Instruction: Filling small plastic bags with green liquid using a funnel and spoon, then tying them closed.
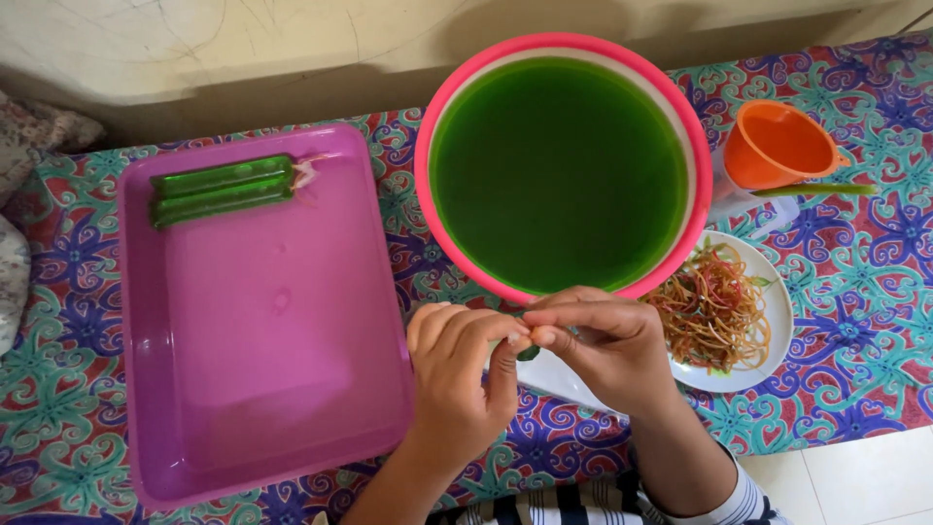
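I see left hand (457,374) and right hand (603,340) pinching a small green plastic pouch (528,352) | round pink basin (428,165), glossy green liquid (559,170) | smooth purple tray (272,389)

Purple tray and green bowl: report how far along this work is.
Done: two long tubes of green liquid lie side by side at the far end of the purple tray. In hand: the left hand and right hand pinch something small and green between their fingertips; what it is cannot be told. Left: the pink bowl looks nearly full of green liquid, and a plate of rubber bands sits heaped beside it.
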